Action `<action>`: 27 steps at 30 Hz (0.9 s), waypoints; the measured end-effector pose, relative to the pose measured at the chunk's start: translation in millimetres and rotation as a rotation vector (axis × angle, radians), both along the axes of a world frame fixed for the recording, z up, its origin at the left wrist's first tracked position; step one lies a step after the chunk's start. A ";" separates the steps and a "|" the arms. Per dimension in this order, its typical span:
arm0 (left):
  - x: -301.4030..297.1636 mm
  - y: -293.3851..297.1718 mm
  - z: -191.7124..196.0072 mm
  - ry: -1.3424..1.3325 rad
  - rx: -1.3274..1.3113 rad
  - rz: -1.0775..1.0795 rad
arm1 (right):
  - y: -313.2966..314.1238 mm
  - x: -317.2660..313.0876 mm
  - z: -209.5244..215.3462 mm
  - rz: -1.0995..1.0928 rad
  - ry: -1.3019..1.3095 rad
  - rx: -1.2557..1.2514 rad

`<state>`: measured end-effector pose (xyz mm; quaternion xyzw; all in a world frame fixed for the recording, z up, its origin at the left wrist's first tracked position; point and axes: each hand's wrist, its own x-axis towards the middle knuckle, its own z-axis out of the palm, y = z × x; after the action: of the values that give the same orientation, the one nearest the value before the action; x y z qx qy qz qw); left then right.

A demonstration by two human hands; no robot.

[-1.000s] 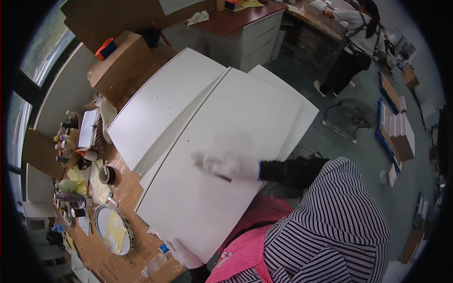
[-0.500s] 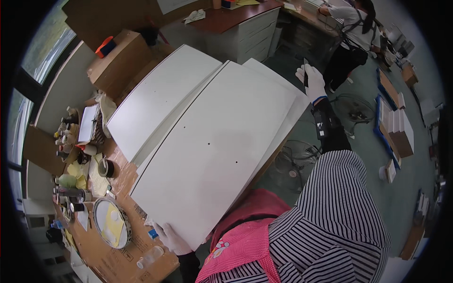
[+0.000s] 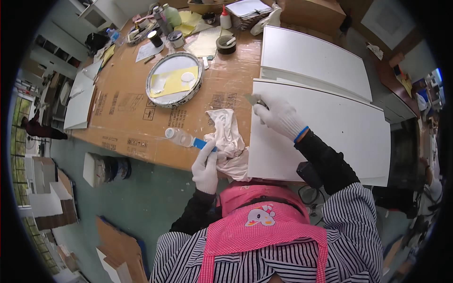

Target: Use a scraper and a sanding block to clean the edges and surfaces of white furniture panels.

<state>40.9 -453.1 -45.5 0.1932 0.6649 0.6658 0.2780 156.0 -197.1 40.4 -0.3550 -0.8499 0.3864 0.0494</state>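
Note:
My left hand, in a white glove, is closed on a small flat blue piece, kind unclear, above the table's front edge. Beside it lie a clear plastic bottle on its side and a crumpled whitish cloth. My right hand, also gloved, grips a small tool with a flat greyish blade; its handle is hidden in the fingers. That hand is over the left edge of a large white panel with small dark holes. A second white panel lies behind it.
Cardboard covers the table. On it are a round tub lid with yellow paper, a dark tape roll, a red-capped bottle and several jars. A pail stands on the floor; another person is at far left.
My view has swung left toward the table. My right hand has come from beyond the panel's far right corner to its left edge. My left hand has left the panel and taken the blue piece.

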 end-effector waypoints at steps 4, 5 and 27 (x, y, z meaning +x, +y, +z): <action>-4.1 -11.5 39.0 -0.237 0.064 -0.042 | -23.6 -38.7 10.0 0.094 0.258 0.070; -5.1 -14.3 47.1 -0.223 0.089 -0.090 | -32.7 -41.7 21.6 0.193 0.338 0.358; -13.1 29.9 83.6 0.246 0.347 -0.855 | -45.7 8.5 60.6 0.865 0.243 0.928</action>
<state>27.9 -423.2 38.1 0.5706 0.4327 0.5651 0.4097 164.6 -242.8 100.9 0.1240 -0.9833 0.0009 0.1334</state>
